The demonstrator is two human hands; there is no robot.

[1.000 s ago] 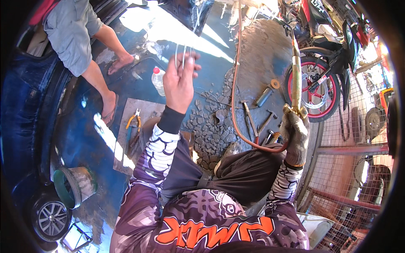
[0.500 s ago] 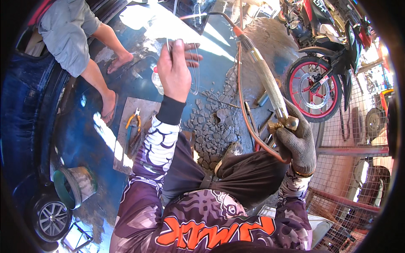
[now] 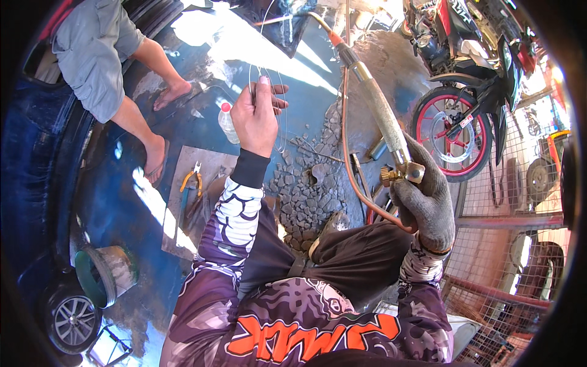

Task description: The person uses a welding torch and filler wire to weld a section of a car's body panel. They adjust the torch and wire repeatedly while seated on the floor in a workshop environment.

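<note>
Raised since earlier, your gloved right hand (image 3: 425, 205) grips the torch (image 3: 379, 110); left hand (image 3: 255, 119) pinches wire (image 3: 269, 92)—steady both.

A long brass-tipped gas torch (image 3: 373, 98) with a copper-coloured hose slants up and away from the gloved grip, beside thin wire rods (image 3: 275, 92) held upright, pinched together.

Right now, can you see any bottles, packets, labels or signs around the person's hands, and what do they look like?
Plastic bottle: small, clear, red cap, standing on the blue floor just left of the bare left hand.
Sticker: small, pale, on the parked motorbike's front fork, right of the gloved right hand.
No packets, signs or screens show.
</note>
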